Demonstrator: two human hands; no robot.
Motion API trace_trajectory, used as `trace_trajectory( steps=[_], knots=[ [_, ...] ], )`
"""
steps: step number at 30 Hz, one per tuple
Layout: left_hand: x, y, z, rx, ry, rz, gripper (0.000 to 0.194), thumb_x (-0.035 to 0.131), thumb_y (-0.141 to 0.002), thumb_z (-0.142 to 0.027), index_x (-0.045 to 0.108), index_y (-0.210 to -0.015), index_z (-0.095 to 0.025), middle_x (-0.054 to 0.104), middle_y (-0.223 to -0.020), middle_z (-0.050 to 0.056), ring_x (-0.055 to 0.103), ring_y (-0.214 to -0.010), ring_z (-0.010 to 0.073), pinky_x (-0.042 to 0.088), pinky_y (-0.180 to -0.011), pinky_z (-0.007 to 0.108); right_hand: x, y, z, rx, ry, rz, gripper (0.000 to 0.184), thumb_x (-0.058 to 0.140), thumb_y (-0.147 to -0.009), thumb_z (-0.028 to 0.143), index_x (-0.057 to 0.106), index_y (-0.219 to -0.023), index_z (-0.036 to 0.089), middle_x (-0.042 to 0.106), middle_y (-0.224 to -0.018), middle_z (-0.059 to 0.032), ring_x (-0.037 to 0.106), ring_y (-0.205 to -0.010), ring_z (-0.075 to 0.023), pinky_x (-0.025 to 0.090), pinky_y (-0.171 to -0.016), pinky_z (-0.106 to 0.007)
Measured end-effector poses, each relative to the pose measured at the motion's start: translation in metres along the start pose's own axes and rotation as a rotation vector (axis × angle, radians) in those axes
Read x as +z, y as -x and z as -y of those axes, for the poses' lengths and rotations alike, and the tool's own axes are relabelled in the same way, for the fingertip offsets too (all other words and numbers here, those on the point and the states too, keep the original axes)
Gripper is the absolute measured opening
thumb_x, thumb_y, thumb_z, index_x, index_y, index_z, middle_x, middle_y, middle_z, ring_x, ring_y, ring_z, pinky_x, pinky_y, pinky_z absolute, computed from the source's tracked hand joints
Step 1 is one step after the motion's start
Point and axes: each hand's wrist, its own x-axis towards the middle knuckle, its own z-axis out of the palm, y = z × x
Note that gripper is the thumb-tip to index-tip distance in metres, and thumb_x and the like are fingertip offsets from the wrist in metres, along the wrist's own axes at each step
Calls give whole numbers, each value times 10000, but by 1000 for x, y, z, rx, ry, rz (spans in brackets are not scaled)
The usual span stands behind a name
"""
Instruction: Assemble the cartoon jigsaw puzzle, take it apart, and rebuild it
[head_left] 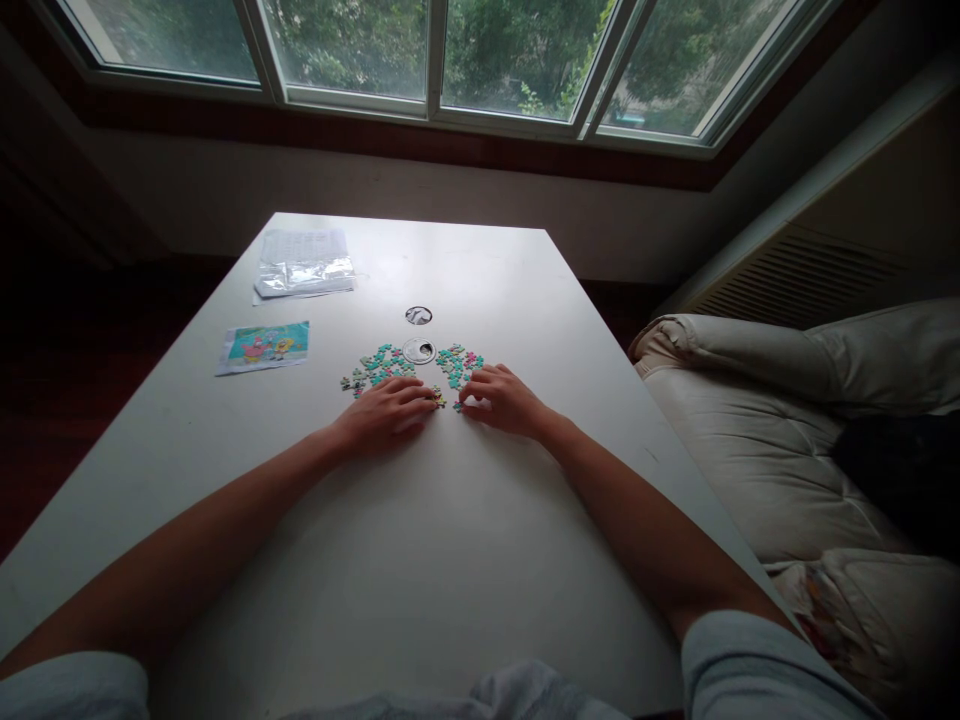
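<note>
Small jigsaw puzzle pieces, mostly turquoise, lie in a left pile (381, 362) and a right pile (454, 366) on the white table. My left hand (386, 412) rests palm down with its fingers stretched out, its fingertips at a small yellowish cluster of puzzle pieces (438, 398). Across from it, my right hand (504, 398) has bent fingers, with thumb and fingertip closed on a single puzzle piece (458, 406) at the tabletop. Part of the left pile is hidden behind my left fingers. Whether the pieces in the cluster are joined is too small to tell.
A picture card (268, 344) with cartoon figures lies left of the pieces. Behind it are papers under a clear plastic bag (304, 265). Two round marks or openings (419, 351) show mid-table. A cream sofa (750, 440) stands along the right side; windows (360, 50) are beyond.
</note>
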Motion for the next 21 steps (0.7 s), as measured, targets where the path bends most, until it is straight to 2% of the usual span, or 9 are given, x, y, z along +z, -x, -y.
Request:
trace_trajectory(
  steps=[5,10,15,21],
  knots=[
    [1,1,1,5,-10,1,382,503,-1011,-316,589,-1379,-259,607,-1432,66,478,-1369,271,426,-1136,470,-13,1,-5,18,-55,76,42,686,-900,262,721,-921,250,682,-804,-2,607,-821,-173,379,-814,-308],
    [2,2,3,15,1,-1,387,494,-1013,-311,581,-1386,-261,602,-1436,70,480,-1369,272,429,-1135,474,-30,8,-20,37,-115,131,72,656,-874,216,725,-884,232,659,-733,13,560,-664,-140,400,-732,-283],
    [2,3,3,15,7,-1,391,494,-1008,-299,578,-1387,-254,597,-1440,77,474,-1380,273,422,-1144,481,-32,16,-40,164,-49,-45,128,600,-860,173,718,-869,221,659,-759,-10,552,-697,-160,402,-695,-285],
    [4,4,4,20,7,-6,405,495,-1010,-306,559,-1407,-251,586,-1451,80,464,-1394,277,417,-1149,480,-29,19,-42,244,48,-31,121,673,-863,230,727,-971,236,660,-786,-10,563,-745,-170,389,-700,-283]
  ],
)
